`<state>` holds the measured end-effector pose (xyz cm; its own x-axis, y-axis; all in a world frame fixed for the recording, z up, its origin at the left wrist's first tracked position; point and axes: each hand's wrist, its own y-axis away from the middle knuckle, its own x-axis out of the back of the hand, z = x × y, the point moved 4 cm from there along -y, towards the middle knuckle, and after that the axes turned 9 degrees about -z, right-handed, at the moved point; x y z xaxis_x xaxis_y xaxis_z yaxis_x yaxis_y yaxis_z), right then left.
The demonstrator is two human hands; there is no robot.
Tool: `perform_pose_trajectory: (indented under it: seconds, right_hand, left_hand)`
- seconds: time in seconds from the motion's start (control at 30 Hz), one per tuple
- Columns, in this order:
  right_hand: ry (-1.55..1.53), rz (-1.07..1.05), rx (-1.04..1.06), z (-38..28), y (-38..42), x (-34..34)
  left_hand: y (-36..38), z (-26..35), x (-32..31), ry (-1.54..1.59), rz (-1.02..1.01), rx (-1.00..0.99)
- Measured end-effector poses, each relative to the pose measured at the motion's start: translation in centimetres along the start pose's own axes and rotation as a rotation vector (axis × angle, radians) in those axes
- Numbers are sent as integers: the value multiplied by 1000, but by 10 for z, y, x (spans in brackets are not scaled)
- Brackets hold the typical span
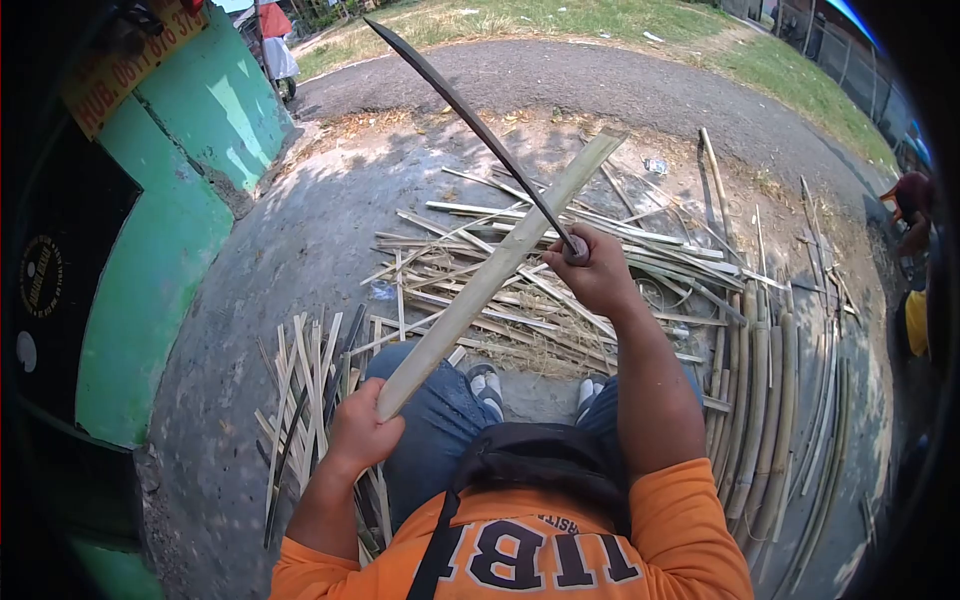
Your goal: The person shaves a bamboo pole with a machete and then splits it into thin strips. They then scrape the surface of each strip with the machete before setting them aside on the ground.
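My left hand (362,430) is closed around the near end of a long, flat bamboo slat (480,285), which slants up and away to the right over my left knee. In my right hand (598,272) is the handle of a machete (470,120), its long dark blade pointing up and to the left. The blade crosses the slat in this view, just beyond my right fist. Beneath both lies a loose heap of split bamboo strips (540,310) on the ground, in front of my feet.
Whole bamboo poles (765,390) lie side by side to my right. Another bundle of strips (300,390) is by my left leg. A green wall (150,290) stands at left, a paved road (480,80) runs ahead, and a person (915,220) is at the right edge.
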<state>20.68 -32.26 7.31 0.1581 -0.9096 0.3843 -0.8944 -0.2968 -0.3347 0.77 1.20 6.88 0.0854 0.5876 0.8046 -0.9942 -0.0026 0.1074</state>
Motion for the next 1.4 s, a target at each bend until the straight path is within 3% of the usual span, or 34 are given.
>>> perform_pose_trajectory:
  seconds: [0.17, 0.27, 0.33, 0.37, 0.53, 0.73, 0.9, 1.1, 1.2, 1.3, 1.4]
  right_hand:
    - [3, -48, -32, 7, -1, 3]
    - [45, 50, -30, 16, -2, 17]
    - [107, 197, -51, 39, -3, 46]
    - [130, 253, -165, 47, -2, 62]
    - [122, 454, -230, 72, -2, 75]
    - [212, 243, -186, 53, -7, 36]
    - [346, 3, -37, 0, 8, -7]
    - [423, -232, 176, -27, 22, -57]
    - [485, -272, 190, -23, 24, -72]
    - [524, -275, 57, -10, 16, -67]
    - [387, -174, 14, 2, 6, -50]
  left_hand:
    - [6, -11, 6, 55, -85, 35]
    - [14, -19, 11, 223, -196, 203]
    - [23, -69, 12, 278, -112, 170]
    - [28, -93, 13, 303, -72, 155]
    - [57, -125, 32, 532, 135, 153]
    - [57, -114, 14, 397, 248, 108]
    - [50, -72, 9, 49, 294, 81]
    - [38, -56, -12, 3, 179, 137]
    - [30, -49, -20, 88, 139, 73]
    - [23, -44, -22, 191, 69, 44]
    - [20, -47, -26, 113, 65, 39]
